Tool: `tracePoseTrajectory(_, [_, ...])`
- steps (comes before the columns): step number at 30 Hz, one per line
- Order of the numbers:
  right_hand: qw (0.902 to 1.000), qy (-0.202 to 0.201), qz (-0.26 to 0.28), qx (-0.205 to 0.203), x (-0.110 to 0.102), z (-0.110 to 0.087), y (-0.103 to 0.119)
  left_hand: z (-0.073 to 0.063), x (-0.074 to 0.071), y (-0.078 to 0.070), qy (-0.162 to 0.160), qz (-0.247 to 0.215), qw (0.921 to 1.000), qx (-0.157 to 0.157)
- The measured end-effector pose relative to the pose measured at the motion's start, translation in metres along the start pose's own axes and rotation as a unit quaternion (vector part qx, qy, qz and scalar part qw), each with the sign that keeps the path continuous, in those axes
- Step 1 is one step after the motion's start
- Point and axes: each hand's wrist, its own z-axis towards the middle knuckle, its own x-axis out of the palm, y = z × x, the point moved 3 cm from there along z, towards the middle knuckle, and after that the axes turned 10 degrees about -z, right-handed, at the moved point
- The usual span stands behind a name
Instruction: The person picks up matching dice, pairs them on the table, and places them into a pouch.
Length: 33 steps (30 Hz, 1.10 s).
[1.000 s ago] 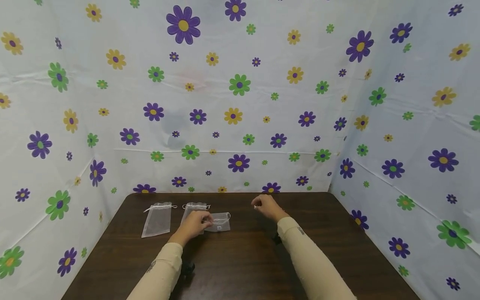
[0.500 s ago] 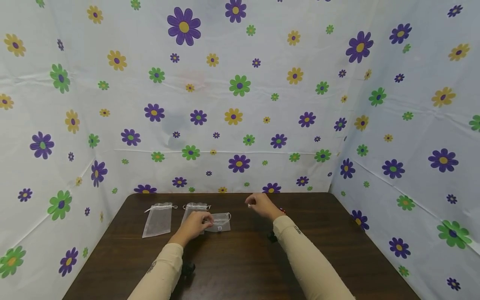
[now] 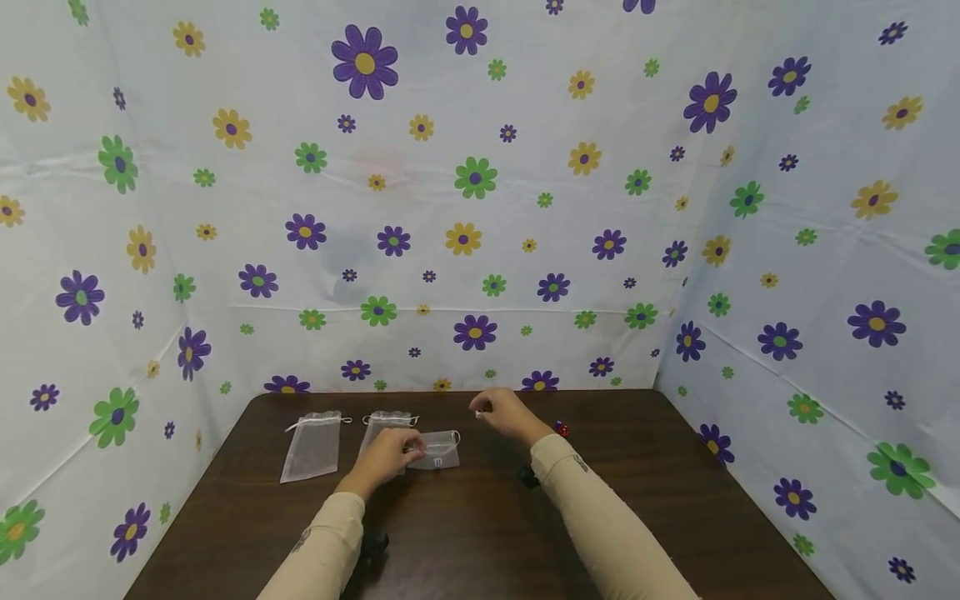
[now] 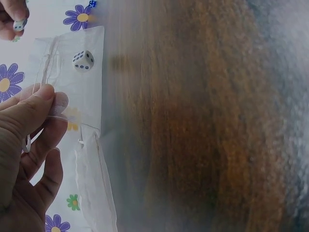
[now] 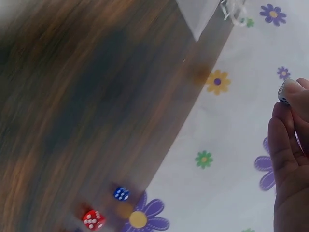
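Observation:
My left hand (image 3: 387,454) pinches a small sheer white drawstring pouch (image 4: 89,92) near its mouth, between thumb and fingers. A white die (image 4: 83,61) with dark pips shows at the pouch and appears to be inside it. To the right, my right hand (image 3: 510,414) is raised above the table and pinches another white die (image 5: 283,93) between thumb and fingertips. That hand is close to the pouch but apart from it. A second sheer pouch (image 3: 375,427) lies partly behind my left hand, and a third pouch (image 3: 311,450) lies flat farther left.
Behind my right wrist, a red die (image 5: 93,219) and a blue die (image 5: 121,194) lie on the dark wooden table (image 3: 465,533). White cloth (image 3: 420,275) with printed flowers hangs around the table's back and sides.
My right hand has moved left toward the pouch with the white die in its fingers, uncovering the red and blue dice behind it. My left hand stays at the pouch.

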Motion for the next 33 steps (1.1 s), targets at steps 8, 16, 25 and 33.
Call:
tracePoseTrajectory(8, [1.0,0.004,0.003,-0.006,-0.002,0.005,0.018,0.001,0.0,-0.003,-0.007,-0.01,0.9999,0.007])
tracePoseTrajectory(16, [0.9998,0.003,-0.006,-0.02,0.0,0.011,0.025,0.002,0.0,-0.005,-0.006,-0.026,0.9996,0.012])
tracePoseTrajectory(25, [0.9994,0.013,0.007,-0.031,0.0,0.013,0.038,0.002,0.0,-0.006,-0.003,-0.035,0.9994,0.006])
tracePoseTrajectory(33, [0.9978,0.026,0.001,-0.061,0.006,0.017,0.045,0.002,0.001,-0.007,-0.002,-0.044,0.999,0.012])
